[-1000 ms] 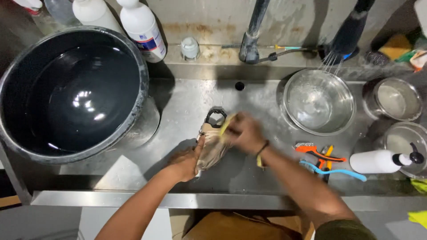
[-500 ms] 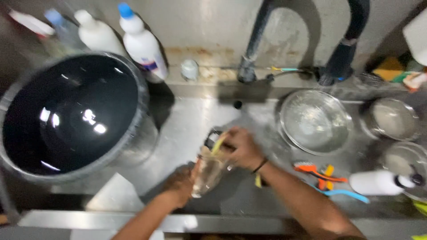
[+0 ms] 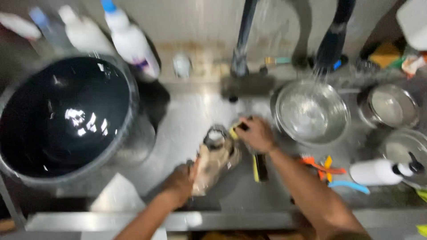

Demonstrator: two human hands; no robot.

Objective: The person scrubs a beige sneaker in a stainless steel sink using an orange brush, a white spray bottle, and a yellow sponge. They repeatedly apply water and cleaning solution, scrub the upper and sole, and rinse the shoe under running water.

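I am looking down into a steel sink (image 3: pixel 187 115), and the picture is blurred by motion. My left hand (image 3: pixel 180 180) grips a clear glass (image 3: pixel 213 162) by its lower part, tilted with its mouth pointing away from me. My right hand (image 3: pixel 255 133) is at the mouth of the glass, closed on a small yellow sponge (image 3: pixel 234 131). A dark band sits on my right wrist.
A big dark basin of water (image 3: pixel 66 120) fills the left. A steel bowl (image 3: pixel 311 111) sits under a running tap (image 3: pixel 331 40). More steel bowls (image 3: pixel 391 106), a white pump bottle (image 3: pixel 378 172), coloured utensils (image 3: pixel 327 166) and bottles (image 3: pixel 129 40) stand around.
The view has shifted and blurred. My right hand has moved from over the glass to its mouth, and the glass has tilted further away from me.
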